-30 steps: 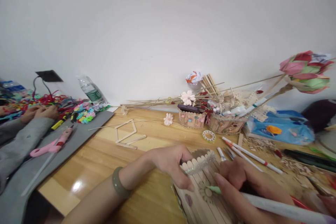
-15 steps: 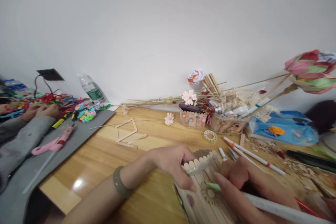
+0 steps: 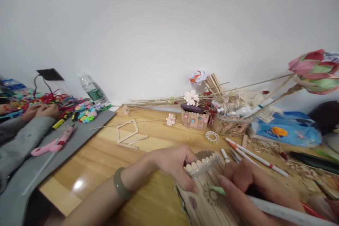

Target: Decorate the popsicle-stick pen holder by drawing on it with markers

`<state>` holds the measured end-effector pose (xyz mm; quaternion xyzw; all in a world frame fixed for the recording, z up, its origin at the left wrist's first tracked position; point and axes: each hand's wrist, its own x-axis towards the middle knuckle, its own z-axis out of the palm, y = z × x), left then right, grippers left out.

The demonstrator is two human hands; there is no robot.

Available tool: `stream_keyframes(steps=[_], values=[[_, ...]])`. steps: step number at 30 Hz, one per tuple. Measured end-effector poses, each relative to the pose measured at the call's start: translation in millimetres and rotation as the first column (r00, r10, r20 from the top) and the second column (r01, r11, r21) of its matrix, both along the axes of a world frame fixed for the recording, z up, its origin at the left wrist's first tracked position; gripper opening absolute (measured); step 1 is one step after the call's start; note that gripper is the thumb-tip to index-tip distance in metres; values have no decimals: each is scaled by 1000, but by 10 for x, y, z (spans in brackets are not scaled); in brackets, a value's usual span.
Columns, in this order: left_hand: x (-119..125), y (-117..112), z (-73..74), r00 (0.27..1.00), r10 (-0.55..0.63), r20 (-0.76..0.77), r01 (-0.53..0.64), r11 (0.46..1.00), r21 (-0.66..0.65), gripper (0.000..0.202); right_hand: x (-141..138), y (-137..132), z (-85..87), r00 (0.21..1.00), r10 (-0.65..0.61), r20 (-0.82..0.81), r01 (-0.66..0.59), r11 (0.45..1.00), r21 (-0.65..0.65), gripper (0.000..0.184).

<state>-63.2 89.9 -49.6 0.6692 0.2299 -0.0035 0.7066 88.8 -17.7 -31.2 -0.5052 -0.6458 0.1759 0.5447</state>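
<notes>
My left hand (image 3: 178, 169), with a green bangle (image 3: 122, 183) on its wrist, grips the far left edge of a craft-stick box (image 3: 197, 209). A glittery band runs below the rounded stick tops. On the panel facing me are a drawn sunflower (image 3: 212, 195) and a purple heart (image 3: 193, 203). My right hand (image 3: 254, 187) is closed around a white marker (image 3: 280, 210) with a green tip. That tip touches or hovers just over the sunflower's petals; I cannot tell which. Part of the panel is hidden behind my right hand.
Behind stand two decorated stick baskets (image 3: 194, 121) with flowers and pens. A tape roll (image 3: 212, 137), loose markers (image 3: 256, 157), wood shavings and a blue wipes pack (image 3: 286, 127) lie rightward. At left are a pink glue gun (image 3: 53, 146), a bottle (image 3: 92, 88) and another person's hands (image 3: 46, 112).
The marker's green tip has shifted slightly right and down across the sunflower, along with my right hand. My left hand keeps its hold on the box.
</notes>
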Motion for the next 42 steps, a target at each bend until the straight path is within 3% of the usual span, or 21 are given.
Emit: stream_keyframes(steps=[6,23,38,42], values=[[8,0,18,1000,-12,-10,12,1000,18,43,72,-2,17,997,62,35,-58,994,-95,30],[19,-10,30,1000,-16,6,16,1000,19,38,105,2,21,992,117,38,-114,990,-80,28],[-6,6,-49,999,-21,-38,23,999,45,41,85,6,19,995,100,-18,-102,980,-170,31],[3,-3,-33,999,-6,-32,8,999,45,41,56,-9,50,996,25,-89,-40,985,-166,33]])
